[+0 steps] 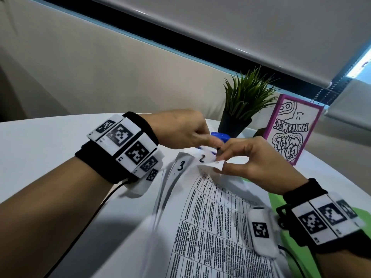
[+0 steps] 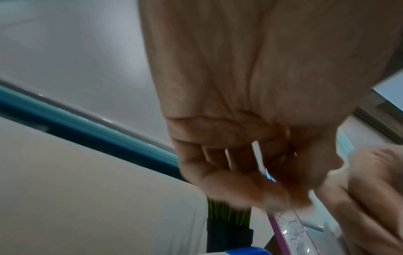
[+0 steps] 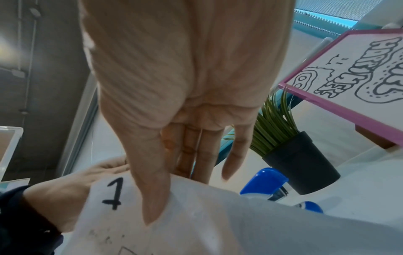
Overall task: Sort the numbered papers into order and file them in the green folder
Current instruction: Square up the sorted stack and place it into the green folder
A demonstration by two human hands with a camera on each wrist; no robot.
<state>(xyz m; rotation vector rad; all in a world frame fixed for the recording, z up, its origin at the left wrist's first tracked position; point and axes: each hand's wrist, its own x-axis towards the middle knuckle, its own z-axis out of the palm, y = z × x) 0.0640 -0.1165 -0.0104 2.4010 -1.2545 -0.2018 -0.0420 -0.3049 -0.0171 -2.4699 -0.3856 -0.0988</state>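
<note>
Head view: both hands meet over the far corners of the numbered papers (image 1: 210, 217), just in front of the potted plant (image 1: 244, 105).
Left hand (image 1: 180, 129): fingers curled, tips pinched on the sheet corners; in the left wrist view a thin white paper edge (image 2: 258, 155) runs between thumb and fingers.
Right hand (image 1: 259, 163): thumb (image 3: 152, 198) pressed on top of the sheet marked 1 (image 3: 113, 193), the other fingers (image 3: 205, 155) straight behind it, so the corner is pinched.
Papers: fanned on the white tabletop (image 1: 40, 157); corners marked 3 (image 1: 180, 165) and 2 (image 1: 202, 158) show left of the lifted corner; the top sheet carries a printed table.
Green folder (image 1: 341, 255): lies flat under the right side of the papers, on the near side of the plant, partly hidden by the right wrist.
Blue stapler (image 3: 263, 182): between the plant pot and the hands.
Pink-framed drawing (image 1: 293, 129): stands just right of the plant.
</note>
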